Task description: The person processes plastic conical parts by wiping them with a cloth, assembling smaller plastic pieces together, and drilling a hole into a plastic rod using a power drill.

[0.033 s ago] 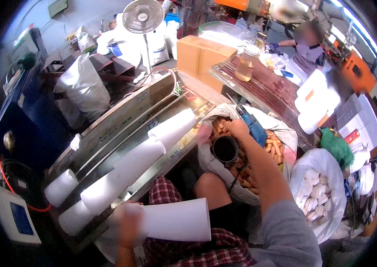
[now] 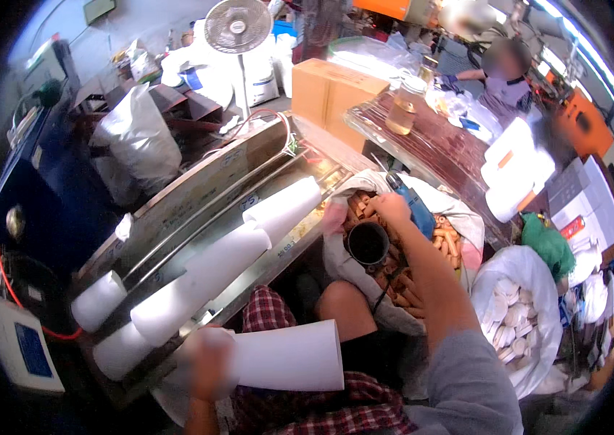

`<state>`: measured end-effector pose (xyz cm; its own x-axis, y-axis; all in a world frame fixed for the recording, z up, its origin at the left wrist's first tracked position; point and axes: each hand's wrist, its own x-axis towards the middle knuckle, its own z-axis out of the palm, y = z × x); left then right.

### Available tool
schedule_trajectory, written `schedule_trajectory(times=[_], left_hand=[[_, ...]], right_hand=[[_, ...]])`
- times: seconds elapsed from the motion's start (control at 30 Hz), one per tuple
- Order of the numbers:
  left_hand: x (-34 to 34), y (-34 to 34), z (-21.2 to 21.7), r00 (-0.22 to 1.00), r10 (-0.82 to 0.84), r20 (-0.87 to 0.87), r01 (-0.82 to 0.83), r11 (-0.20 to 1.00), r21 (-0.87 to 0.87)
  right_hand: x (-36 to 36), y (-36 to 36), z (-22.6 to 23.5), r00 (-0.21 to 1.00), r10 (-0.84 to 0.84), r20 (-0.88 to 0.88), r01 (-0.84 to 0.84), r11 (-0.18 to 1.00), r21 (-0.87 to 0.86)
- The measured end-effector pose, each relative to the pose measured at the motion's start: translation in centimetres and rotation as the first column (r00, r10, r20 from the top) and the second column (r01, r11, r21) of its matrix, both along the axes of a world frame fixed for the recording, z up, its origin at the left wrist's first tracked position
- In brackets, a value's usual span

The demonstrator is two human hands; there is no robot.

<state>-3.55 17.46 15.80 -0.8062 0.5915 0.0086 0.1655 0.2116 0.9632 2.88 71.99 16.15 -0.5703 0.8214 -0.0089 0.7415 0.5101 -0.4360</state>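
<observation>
Near the lower edge, the left hand point(image 2: 209, 370) is closed around the narrow end of a white paper cone point(image 2: 289, 357), which lies level across the person's lap. Farther right, the right hand point(image 2: 392, 208) reaches into an open sack of brown cardboard tubes point(image 2: 394, 279), fingers curled on them beside a blue power drill point(image 2: 414, 205) and a dark round cup point(image 2: 368, 243). More white cones point(image 2: 209, 272) rest on the slanted metal rack point(image 2: 198, 210) to the left.

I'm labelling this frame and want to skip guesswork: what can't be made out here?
- Left hand, head view: blurred, so its grip on the white paper cone is unclear.
- Right hand: fingertips buried among the brown tubes in the sack; what they pinch is hidden.
- Dark round container: inside too dark to see.
- White bag: pale pieces too small to identify.
</observation>
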Motion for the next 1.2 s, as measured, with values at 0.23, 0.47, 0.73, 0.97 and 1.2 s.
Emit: schedule_trajectory(times=[0.23,0.47,0.73,0.97,1.2], left_hand=[[0.6,-0.9,1.8,0.988,-0.141,-0.062,0.126,0.972,-0.201],[1.7,-1.1,3.0,0.994,-0.034,-0.099,0.01,0.973,-0.231],[2.8,-1.3,4.0,0.994,-0.027,-0.104,-0.001,0.965,-0.263],[3.4,-0.8,3.9,0.958,-0.14,-0.248,0.089,0.974,-0.207],[3.9,-1.5,4.3,0.972,-0.139,-0.191,0.088,0.964,-0.251]], right_hand=[[2.1,-16.8,8.8,0.748,0.325,-0.579,-0.585,0.734,-0.343],[4.7,-30.6,9.0,0.575,0.733,-0.365,-0.818,0.498,-0.288],[3.8,-34.4,9.5,0.412,0.909,-0.067,-0.908,0.415,0.049],[2.5,-34.9,7.3,0.123,0.929,0.35,-0.923,-0.023,0.385],[1.9,-35.1,8.0,0.276,0.932,-0.235,-0.9,0.165,-0.404]])
